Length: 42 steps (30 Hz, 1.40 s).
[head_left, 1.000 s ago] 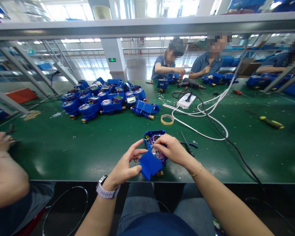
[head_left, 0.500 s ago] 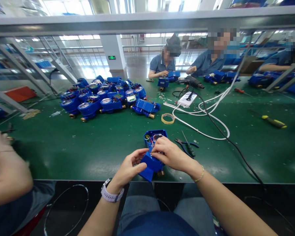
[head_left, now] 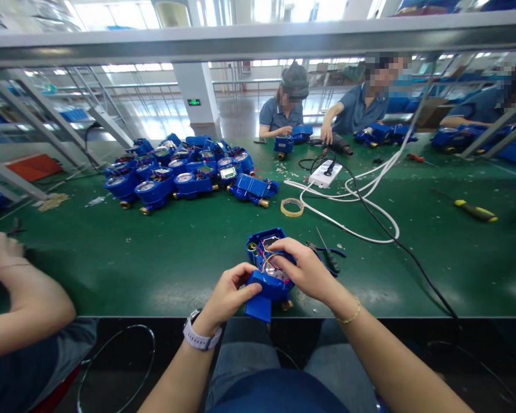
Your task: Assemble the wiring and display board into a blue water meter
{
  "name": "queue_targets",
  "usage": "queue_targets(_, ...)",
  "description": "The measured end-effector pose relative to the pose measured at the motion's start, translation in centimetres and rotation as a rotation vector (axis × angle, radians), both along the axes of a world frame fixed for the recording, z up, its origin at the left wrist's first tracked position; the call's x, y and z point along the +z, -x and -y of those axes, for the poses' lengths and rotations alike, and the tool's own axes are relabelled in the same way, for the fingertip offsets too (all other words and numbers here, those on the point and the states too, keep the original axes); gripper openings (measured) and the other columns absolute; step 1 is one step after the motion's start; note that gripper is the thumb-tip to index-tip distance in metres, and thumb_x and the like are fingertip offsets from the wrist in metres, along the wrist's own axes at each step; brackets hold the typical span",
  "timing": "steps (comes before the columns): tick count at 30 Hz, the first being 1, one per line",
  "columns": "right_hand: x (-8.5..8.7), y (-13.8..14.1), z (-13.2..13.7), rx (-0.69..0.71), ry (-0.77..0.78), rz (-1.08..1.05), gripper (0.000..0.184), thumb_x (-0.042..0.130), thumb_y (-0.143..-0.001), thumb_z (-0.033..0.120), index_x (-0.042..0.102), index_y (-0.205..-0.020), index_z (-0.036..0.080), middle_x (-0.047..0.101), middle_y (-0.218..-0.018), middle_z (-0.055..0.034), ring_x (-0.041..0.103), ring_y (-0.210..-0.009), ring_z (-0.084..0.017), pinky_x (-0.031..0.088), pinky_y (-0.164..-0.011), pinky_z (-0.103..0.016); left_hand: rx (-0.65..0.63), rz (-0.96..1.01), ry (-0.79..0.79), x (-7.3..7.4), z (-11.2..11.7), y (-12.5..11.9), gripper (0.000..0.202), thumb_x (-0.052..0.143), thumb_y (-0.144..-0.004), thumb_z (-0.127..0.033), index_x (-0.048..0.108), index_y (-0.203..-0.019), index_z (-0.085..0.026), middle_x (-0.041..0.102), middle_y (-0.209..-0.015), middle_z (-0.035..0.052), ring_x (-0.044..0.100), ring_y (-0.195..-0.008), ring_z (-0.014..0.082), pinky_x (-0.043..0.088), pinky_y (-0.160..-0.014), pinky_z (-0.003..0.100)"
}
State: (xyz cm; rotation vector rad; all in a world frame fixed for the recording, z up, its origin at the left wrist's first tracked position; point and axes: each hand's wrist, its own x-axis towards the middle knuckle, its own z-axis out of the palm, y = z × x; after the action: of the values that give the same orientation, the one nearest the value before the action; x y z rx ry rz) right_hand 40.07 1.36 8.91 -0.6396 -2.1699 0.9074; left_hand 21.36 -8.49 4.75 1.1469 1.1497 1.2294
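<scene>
An open blue water meter (head_left: 265, 254) lies at the near edge of the green table (head_left: 163, 252), its coloured wires showing inside. My left hand (head_left: 227, 295) grips the meter's blue lid (head_left: 262, 292) at the near end, thumb on top. My right hand (head_left: 303, 269) rests over the meter's right side, fingers curled and pinching at the wires. A white watch sits on my left wrist and a thin bracelet on my right.
A heap of blue meters (head_left: 180, 169) lies at the back left. A tape roll (head_left: 292, 207), pliers (head_left: 329, 255), a white power strip (head_left: 325, 174) with cables and a yellow-handled screwdriver (head_left: 473, 210) lie to the right. A co-worker's arm (head_left: 21, 298) rests at left; other people sit across.
My left hand has swung the blue lid down and closer to the meter body. My right hand has shifted slightly on the wires, and the meter has slid a little left.
</scene>
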Motion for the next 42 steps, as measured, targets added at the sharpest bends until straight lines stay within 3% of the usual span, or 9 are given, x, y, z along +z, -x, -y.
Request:
queue_targets(4, -1.1, -2.4, 2.6, -0.181, 0.099, -0.173, 0.014, 0.061, -0.091, 0.025, 0.059, -0.104, 0.02, 0.061, -0.099, -0.0059, 0.059, -0.089, -0.02, 0.049, -0.08, -0.033, 0.03, 0.057, -0.026, -0.3, 0.9, -0.4, 0.037, 0.08, -0.074, -0.044, 0.063, -0.09, -0.015, 0.063, -0.086, 0.0031, 0.057, -0.079, 0.0155, 0.045, -0.074, 0.025)
queue_targets(7, -2.4, -3.7, 5.1, -0.179, 0.215, -0.195, 0.01, 0.064, -0.09, 0.028, 0.063, -0.097, 0.02, 0.062, -0.086, -0.003, 0.059, -0.073, -0.017, 0.05, -0.065, -0.029, 0.031, 0.056, -0.018, -0.6, 1.7, -1.0, 0.034, 0.077, -0.077, -0.042, 0.062, -0.091, -0.016, 0.062, -0.088, 0.0032, 0.057, -0.081, 0.0153, 0.045, -0.074, 0.025)
queue_targets(11, -4.0, -3.8, 7.2, -0.167, 0.345, -0.234, 0.011, 0.063, -0.088, 0.028, 0.067, -0.095, 0.021, 0.064, -0.096, -0.0068, 0.062, -0.084, -0.02, 0.053, -0.068, -0.029, 0.011, 0.061, 0.0, -1.4, 2.6, -1.9, 0.031, 0.073, -0.082, -0.042, 0.06, -0.094, -0.017, 0.062, -0.091, 0.0038, 0.057, -0.084, 0.0161, 0.044, -0.076, 0.026)
queue_targets(17, -4.7, -3.3, 7.2, -0.191, 0.488, -0.269, 0.013, 0.061, -0.088, 0.031, 0.064, -0.093, 0.019, 0.064, -0.092, -0.0063, 0.059, -0.072, -0.017, 0.051, -0.06, -0.028, -0.001, -0.001, 0.038, -2.2, 3.5, -2.6, 0.031, 0.072, -0.083, -0.041, 0.058, -0.096, -0.017, 0.064, -0.094, 0.0049, 0.058, -0.088, 0.0187, 0.045, -0.079, 0.028)
queue_targets(24, -4.1, -3.1, 7.0, -0.207, 0.474, -0.225, 0.01, 0.064, -0.085, 0.029, 0.063, -0.083, 0.019, 0.06, -0.084, -0.0033, 0.055, -0.071, -0.016, 0.045, -0.06, -0.026, 0.005, -0.058, 0.0, -2.1, 3.8, -2.8, 0.028, 0.069, -0.086, -0.039, 0.057, -0.098, -0.017, 0.065, -0.096, 0.0055, 0.06, -0.09, 0.0196, 0.045, -0.081, 0.029)
queue_targets(28, -4.1, -3.1, 7.0, -0.186, 0.474, -0.213, 0.011, 0.061, -0.085, 0.029, 0.059, -0.081, 0.019, 0.057, -0.079, -0.0014, 0.054, -0.068, -0.015, 0.044, -0.058, -0.025, 0.043, -0.266, -0.035, -1.8, 3.6, -2.4, 0.021, 0.065, -0.088, -0.034, 0.059, -0.1, -0.019, 0.066, -0.097, 0.005, 0.061, -0.092, 0.0208, 0.046, -0.086, 0.032)
queue_targets(34, -4.0, -2.8, 7.4, -0.17, 0.411, -0.172, 0.008, 0.059, -0.086, 0.025, 0.059, -0.08, 0.019, 0.06, -0.076, -0.0011, 0.055, -0.065, -0.015, 0.043, -0.058, -0.025, 0.429, -0.763, -0.431, -1.2, 3.5, -2.3, 0.042, 0.076, -0.079, -0.03, 0.062, -0.119, -0.026, 0.064, -0.109, 0.0074, 0.059, -0.105, 0.0265, 0.043, -0.095, 0.04)
queue_targets(39, -4.0, -2.1, 7.6, -0.139, 0.29, -0.167, 0.008, 0.059, -0.088, 0.019, 0.06, -0.08, 0.019, 0.06, -0.073, 0.0, 0.054, -0.065, -0.014, 0.043, -0.059, -0.025, 0.228, -1.002, -0.735, -0.1, 2.4, -2.8, 0.022, 0.066, -0.088, -0.018, 0.069, -0.108, -0.027, 0.065, -0.09, 0.0041, 0.061, -0.083, 0.0183, 0.047, -0.075, 0.031)
queue_targets(42, -4.2, -2.0, 7.5, -0.157, 0.226, -0.199, 0.009, 0.058, -0.09, 0.015, 0.057, -0.082, 0.019, 0.059, -0.071, 0.0015, 0.056, -0.062, -0.013, 0.045, -0.056, -0.023, 0.241, -0.969, -0.777, 0.1, 1.6, -2.9, 0.01, 0.065, -0.089, -0.018, 0.068, -0.098, -0.022, 0.064, -0.088, 0.0038, 0.061, -0.081, 0.0166, 0.05, -0.071, 0.028)
